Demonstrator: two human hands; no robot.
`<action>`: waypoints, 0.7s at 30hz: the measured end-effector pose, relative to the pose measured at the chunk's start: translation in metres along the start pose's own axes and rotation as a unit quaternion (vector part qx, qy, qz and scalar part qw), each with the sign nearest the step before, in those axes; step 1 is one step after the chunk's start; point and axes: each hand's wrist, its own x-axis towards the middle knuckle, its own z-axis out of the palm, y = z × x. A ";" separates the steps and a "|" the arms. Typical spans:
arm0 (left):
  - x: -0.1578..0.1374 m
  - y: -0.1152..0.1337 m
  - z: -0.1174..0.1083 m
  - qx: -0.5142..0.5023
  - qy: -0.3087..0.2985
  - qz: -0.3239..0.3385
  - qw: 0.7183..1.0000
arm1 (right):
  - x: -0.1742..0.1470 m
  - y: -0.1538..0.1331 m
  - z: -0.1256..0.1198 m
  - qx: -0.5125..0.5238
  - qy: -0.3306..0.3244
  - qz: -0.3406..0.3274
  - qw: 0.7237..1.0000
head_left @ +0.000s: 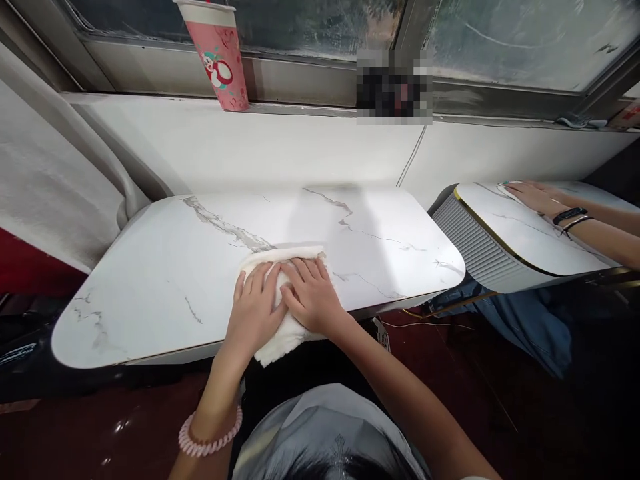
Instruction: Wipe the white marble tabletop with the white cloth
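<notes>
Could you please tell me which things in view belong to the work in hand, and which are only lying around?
In the work:
- cloth
- table beneath it
- left hand, on the cloth
- right hand, also on it

Only around:
- cup
- curtain
- cord

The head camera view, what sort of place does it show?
Probably an indoor room, perhaps a salon or shop: a marble-patterned table and a second table stand along a white wall below windows.
</notes>
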 end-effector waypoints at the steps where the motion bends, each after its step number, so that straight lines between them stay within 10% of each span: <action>1: 0.001 0.000 0.000 -0.004 -0.005 -0.001 1.000 | 0.001 0.000 -0.001 0.009 -0.005 0.005 1.000; 21: -0.017 0.001 -0.010 0.007 -0.017 0.023 1.000 | -0.016 -0.009 0.004 0.027 0.014 -0.002 1.000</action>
